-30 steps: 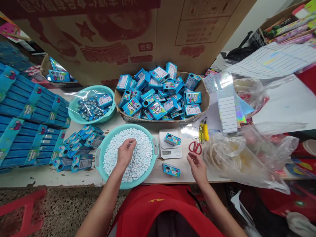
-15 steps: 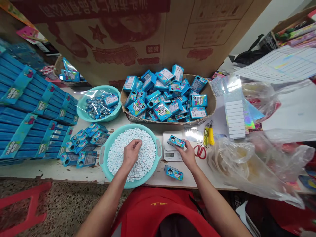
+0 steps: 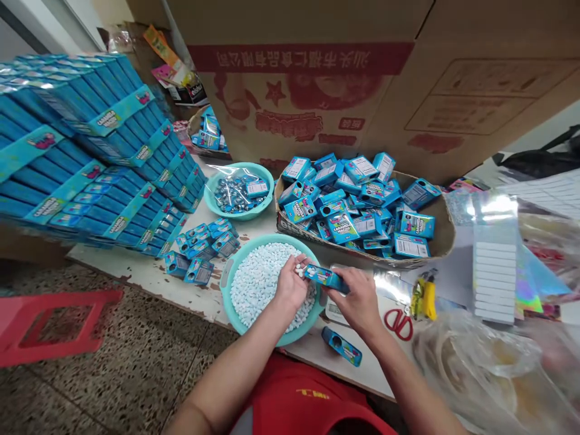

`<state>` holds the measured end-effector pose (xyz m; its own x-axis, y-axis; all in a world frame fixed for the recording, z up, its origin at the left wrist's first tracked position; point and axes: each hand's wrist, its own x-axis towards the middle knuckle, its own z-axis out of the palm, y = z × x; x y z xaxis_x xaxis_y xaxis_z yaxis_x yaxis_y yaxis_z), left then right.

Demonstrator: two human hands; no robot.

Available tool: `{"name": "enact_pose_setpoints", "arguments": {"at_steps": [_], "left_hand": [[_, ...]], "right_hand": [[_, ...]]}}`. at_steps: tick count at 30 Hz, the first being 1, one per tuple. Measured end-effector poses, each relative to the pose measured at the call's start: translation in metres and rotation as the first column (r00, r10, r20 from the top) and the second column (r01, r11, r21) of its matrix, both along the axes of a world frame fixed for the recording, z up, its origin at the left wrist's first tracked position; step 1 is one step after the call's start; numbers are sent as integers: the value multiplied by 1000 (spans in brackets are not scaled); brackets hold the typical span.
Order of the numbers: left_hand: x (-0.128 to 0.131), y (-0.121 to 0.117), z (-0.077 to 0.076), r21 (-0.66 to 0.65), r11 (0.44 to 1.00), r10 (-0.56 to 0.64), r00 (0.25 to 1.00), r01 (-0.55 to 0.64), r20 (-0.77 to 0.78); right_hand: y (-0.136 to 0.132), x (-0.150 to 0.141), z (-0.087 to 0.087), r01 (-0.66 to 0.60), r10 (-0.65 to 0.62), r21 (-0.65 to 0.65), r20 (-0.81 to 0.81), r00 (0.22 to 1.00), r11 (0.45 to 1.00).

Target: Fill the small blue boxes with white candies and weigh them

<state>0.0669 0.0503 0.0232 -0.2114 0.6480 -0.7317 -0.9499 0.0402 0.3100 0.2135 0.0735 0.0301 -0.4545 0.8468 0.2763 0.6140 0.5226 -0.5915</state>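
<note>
My right hand [image 3: 357, 299] grips a small blue candy box [image 3: 324, 275], tilted over the left side with its open end toward my left palm. White candies show at that opening. Cupped palm up, my left hand [image 3: 292, 284] holds a few white candies [image 3: 299, 269] right at the mouth of the box. Beneath both is a turquoise basin [image 3: 230, 305] full of white candies. Partly hidden behind my right hand lies a white digital scale [image 3: 334, 312]. A second blue candy box [image 3: 342, 346] lies on the table near its front edge.
A carton [image 3: 446, 244] heaped with blue boxes stands behind. Left are a smaller turquoise bowl [image 3: 272, 196], loose boxes [image 3: 199, 270] and tall stacks of packed boxes [image 3: 109, 145]. Red scissors [image 3: 399, 324], a yellow cutter [image 3: 429, 299] and plastic bags [image 3: 480, 368] lie right.
The view has swung left. My right hand has brought the box from over the scale to the basin. My left hand has turned palm up with candies and met the box's opening.
</note>
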Motion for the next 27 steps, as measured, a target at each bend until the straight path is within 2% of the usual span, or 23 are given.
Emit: {"name": "enact_pose_setpoints", "arguments": {"at_steps": [4,6,7,8,9,11,12,13,14,17,20,23,27], "left_hand": [[-6,-7,-3,-3,1000,11,1000,-11,-18],[-12,-13,-2,17,998,-52,991,54,-121],[-16,-16,-2,24,992,-113,965,122,-235],[-21,-20,-3,3,981,-176,901,193,-396],[-28,-24,-5,-49,968,-226,781,244,-582],[-43,-30,-11,-197,945,-296,429,261,-853],[-50,-33,-14,-261,936,-323,283,236,-903],[-57,-36,-18,-307,927,-349,194,216,-917],[-62,-37,-22,-339,915,-375,155,219,-914],[-70,-41,-30,-395,880,-437,128,264,-890],[-69,-42,-34,-409,870,-453,118,275,-884],[-66,-43,-35,-420,860,-474,152,289,-867],[-64,-41,-35,-428,853,-494,197,300,-847]], "right_hand": [[2,3,3,6,-17,-99,-107,994,995],[1,12,4,39,-76,-195,-186,980,980],[0,18,2,73,-132,-252,-227,965,965],[0,25,-1,113,-203,-319,-265,943,941],[0,33,-6,153,-282,-389,-300,911,908],[1,51,-20,212,-424,-512,-341,839,832],[2,59,-28,226,-472,-557,-349,810,800],[3,66,-36,236,-505,-585,-354,787,776],[5,71,-45,242,-526,-600,-357,772,763],[11,77,-68,252,-558,-622,-363,746,742],[15,74,-84,254,-574,-634,-370,730,731],[15,73,-92,237,-574,-646,-378,726,726],[3,86,-92,248,-580,-644,-373,724,724]]}}
